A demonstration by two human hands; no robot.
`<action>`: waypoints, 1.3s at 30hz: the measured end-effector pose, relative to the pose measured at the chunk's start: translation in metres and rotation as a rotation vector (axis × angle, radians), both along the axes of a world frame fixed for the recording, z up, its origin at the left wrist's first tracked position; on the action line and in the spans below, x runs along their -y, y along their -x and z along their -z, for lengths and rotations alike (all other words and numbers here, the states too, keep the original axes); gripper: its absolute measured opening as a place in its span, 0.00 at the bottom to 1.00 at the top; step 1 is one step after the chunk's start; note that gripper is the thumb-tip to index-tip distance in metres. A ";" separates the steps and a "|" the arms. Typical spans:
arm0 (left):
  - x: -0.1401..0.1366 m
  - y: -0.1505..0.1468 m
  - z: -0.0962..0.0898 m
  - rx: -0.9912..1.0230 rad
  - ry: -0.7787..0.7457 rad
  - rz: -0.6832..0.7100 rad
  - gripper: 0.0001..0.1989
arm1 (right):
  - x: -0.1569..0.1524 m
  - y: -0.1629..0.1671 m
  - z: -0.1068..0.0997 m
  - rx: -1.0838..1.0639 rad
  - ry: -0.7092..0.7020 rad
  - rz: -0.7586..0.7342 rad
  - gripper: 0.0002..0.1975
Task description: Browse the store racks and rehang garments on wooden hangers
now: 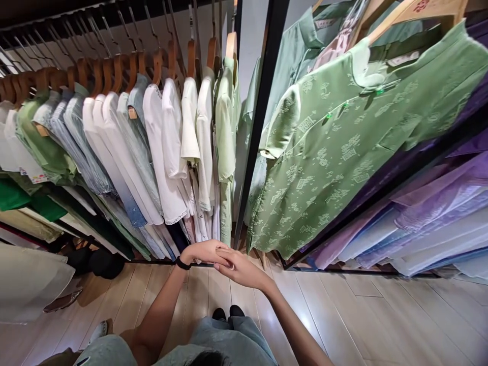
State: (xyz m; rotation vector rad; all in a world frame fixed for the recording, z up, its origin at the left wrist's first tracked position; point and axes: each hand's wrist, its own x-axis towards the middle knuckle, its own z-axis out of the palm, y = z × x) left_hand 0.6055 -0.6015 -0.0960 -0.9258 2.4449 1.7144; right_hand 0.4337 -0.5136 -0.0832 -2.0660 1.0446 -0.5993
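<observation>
My left hand (pixel 208 251), with a black band on its wrist, meets my right hand (pixel 244 269) in front of my body. The fingers of the two hands are closed together, the right ones lying over the left ones, and no object shows between them. Some fingers are hidden by the overlap. Just beyond hangs a patterned green dress (pixel 324 147) on a wooden hanger (pixel 407 15), apart from both hands. A light green garment (pixel 225 132) and a white top (pixel 163 152) hang behind my left hand.
A long row of wooden hangers (pixel 118 71) bears shirts at the left. A black frame post (pixel 259 112) divides it from the dress. Purple garments (pixel 457 188) hang at the right. Black round objects (pixel 107 263) and a shoe (pixel 99 330) are on the wood-plank floor (pixel 354 315).
</observation>
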 end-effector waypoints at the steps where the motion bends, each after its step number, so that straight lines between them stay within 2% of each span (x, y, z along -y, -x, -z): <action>1: 0.000 -0.005 -0.002 0.004 -0.012 -0.016 0.13 | 0.001 0.001 -0.002 0.051 -0.029 0.016 0.19; 6: -0.006 -0.039 -0.006 -0.173 -0.130 -0.098 0.17 | 0.011 0.005 -0.010 0.230 -0.177 0.096 0.25; 9: -0.013 -0.055 -0.005 -0.272 -0.151 -0.256 0.20 | 0.023 -0.003 -0.009 0.252 -0.212 0.080 0.27; 12: -0.021 -0.068 -0.010 -0.289 -0.135 -0.461 0.14 | 0.037 -0.018 -0.008 0.277 -0.283 0.008 0.31; 14: -0.029 -0.076 -0.018 -0.287 -0.110 -0.549 0.10 | 0.046 -0.029 -0.008 0.288 -0.331 -0.025 0.32; 18: -0.043 -0.092 -0.032 -0.328 -0.014 -0.666 0.13 | 0.063 -0.047 -0.009 0.311 -0.386 -0.095 0.31; 21: -0.046 -0.102 -0.034 -0.351 0.066 -0.667 0.14 | 0.076 -0.058 -0.007 0.330 -0.437 -0.126 0.30; 26: -0.049 -0.113 -0.036 -0.328 0.062 -0.668 0.10 | 0.091 -0.074 0.000 0.375 -0.467 -0.125 0.25; 32: -0.060 -0.120 -0.045 -0.090 0.352 -0.664 0.12 | 0.096 -0.089 -0.002 0.320 -0.433 -0.100 0.29; 35: -0.063 -0.124 -0.045 -0.034 0.367 -0.650 0.10 | 0.097 -0.095 -0.005 0.281 -0.417 -0.092 0.30; 39: -0.071 -0.126 -0.044 -0.070 0.422 -0.699 0.14 | 0.097 -0.094 -0.001 0.248 -0.422 -0.096 0.30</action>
